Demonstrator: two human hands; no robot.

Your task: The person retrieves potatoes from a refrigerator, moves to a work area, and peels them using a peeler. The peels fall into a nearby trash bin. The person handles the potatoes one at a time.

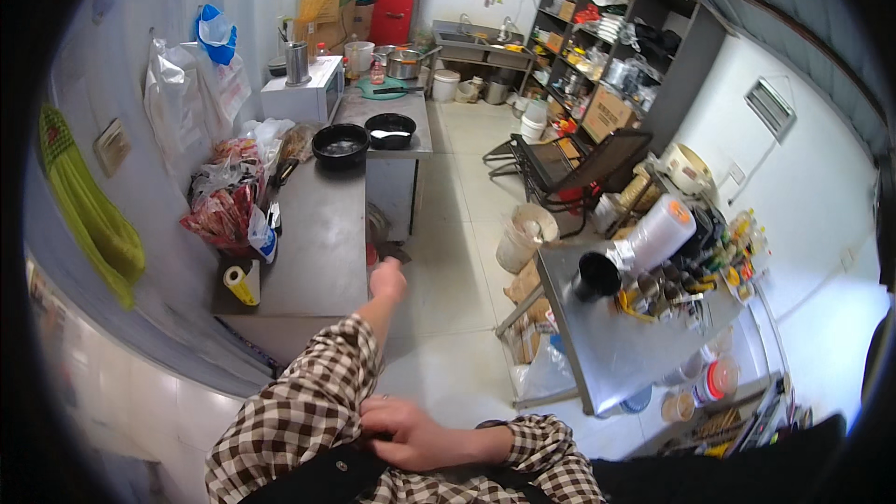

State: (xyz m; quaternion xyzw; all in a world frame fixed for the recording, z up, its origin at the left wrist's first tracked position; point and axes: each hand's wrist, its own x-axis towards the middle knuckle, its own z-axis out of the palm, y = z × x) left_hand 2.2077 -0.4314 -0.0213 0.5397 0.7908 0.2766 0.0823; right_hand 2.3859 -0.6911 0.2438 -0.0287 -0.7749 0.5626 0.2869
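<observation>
My left hand reaches out over the right edge of the dark worktop, at the end of a checked sleeve. Its fingers are curled away from view, so whether it holds anything is hidden. Just beyond it, low beside the worktop, are a dark object I cannot identify and a bit of something red. My right hand lies across my body, its fingers gripping the rolled left sleeve near the elbow. Farther along the worktop sits a black bowl; another black bowl holds a white spoon.
Plastic-bagged goods and a yellow-labelled roll line the wall side. To the right stand a metal table with a black container, a white bucket and a folding chair. Tiled floor runs between.
</observation>
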